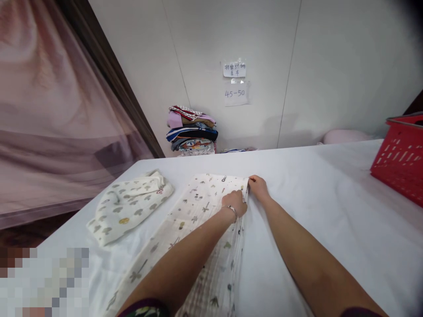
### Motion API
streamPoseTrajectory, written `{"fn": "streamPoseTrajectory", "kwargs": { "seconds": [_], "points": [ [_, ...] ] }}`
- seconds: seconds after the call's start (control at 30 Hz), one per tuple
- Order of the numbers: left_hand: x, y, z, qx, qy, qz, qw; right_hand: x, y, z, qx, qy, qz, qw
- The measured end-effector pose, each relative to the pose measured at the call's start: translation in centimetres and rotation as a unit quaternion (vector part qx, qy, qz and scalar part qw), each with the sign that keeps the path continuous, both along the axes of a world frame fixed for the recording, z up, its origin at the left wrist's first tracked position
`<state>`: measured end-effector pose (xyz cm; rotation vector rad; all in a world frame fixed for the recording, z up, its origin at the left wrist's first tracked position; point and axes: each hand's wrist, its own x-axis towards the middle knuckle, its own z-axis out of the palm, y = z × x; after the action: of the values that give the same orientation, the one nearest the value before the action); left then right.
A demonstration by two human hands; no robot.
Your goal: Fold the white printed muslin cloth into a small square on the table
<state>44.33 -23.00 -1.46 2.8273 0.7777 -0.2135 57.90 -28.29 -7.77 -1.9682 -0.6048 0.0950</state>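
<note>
The person's right hand, centre of frame, had its fingertips closed in a pinch at the far right corner of the printed cloth. Left hand, just left of it, lay on the cloth near its right edge, fingers curled; couldn't tell whether it gripped any fabric. Bracelet on the left wrist.

The cloth, off-white with small plant-like prints, stretched from frame centre to the bottom edge, partly under the left forearm. It lay on a white sheet. Left of centre, a second cloth with grey patches lay folded, apart from the first.

Red basket at the right edge, cut off by the frame. Upper middle: a stack of folded fabrics against a pale wall, two handwritten notes above and right of it. Pinkish curtain filled the upper left.
</note>
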Motion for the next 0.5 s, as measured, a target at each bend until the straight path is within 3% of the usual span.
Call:
{"fn": "streamPoseTrajectory", "kwargs": {
  "seconds": [0.23,0.5],
  "points": [
    [0.47,-0.67,1.04,0.015,0.055,-0.031,0.998,0.20,0.19,-0.28,0.005,0.001,0.001,1.000],
    [0.80,-0.94,0.49,0.007,0.062,-0.045,0.997,-0.10,-0.02,0.19,0.002,0.003,0.004,1.000]
  ]
}}
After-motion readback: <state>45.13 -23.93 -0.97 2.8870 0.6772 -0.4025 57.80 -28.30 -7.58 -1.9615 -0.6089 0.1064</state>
